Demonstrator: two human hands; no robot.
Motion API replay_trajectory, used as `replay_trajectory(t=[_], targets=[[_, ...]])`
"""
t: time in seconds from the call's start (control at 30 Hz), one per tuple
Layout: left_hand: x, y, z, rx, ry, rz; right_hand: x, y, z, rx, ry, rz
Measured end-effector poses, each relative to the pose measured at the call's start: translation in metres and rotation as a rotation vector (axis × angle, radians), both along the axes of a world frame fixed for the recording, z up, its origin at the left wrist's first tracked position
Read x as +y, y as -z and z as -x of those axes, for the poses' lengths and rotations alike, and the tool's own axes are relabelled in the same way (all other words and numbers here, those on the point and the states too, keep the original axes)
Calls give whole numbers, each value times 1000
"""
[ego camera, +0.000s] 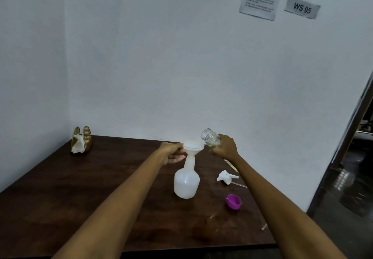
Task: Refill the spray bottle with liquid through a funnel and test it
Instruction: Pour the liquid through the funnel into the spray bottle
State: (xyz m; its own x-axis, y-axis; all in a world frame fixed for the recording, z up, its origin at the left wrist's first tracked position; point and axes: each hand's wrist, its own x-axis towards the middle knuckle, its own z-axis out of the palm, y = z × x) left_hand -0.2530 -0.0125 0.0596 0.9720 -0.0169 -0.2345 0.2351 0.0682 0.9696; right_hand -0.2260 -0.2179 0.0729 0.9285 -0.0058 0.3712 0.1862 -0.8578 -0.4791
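Note:
A translucent white spray bottle (186, 180) stands upright on the dark wooden table (80, 198) with a white funnel (193, 146) seated in its neck. My left hand (171, 153) pinches the funnel's left rim. My right hand (225, 147) grips a clear glass jar (210, 140), tilted with its open mouth up and to the left, just right of the funnel; a little pale liquid sits in it. The white spray trigger head (226, 177) lies on the table to the right of the bottle, its tube trailing right.
A purple lid (234, 201) lies on the table at the front right of the bottle. A gold wire napkin holder (81, 142) stands at the far left corner. The table's right edge borders an open doorway (355, 158). White walls close the back and left.

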Motion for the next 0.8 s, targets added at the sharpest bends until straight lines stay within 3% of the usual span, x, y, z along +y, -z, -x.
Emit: replay_trajectory(t=[0.8], targets=[[-10, 5, -2, -93, -128, 5, -4, -4, -8, -17, -20, 247]])
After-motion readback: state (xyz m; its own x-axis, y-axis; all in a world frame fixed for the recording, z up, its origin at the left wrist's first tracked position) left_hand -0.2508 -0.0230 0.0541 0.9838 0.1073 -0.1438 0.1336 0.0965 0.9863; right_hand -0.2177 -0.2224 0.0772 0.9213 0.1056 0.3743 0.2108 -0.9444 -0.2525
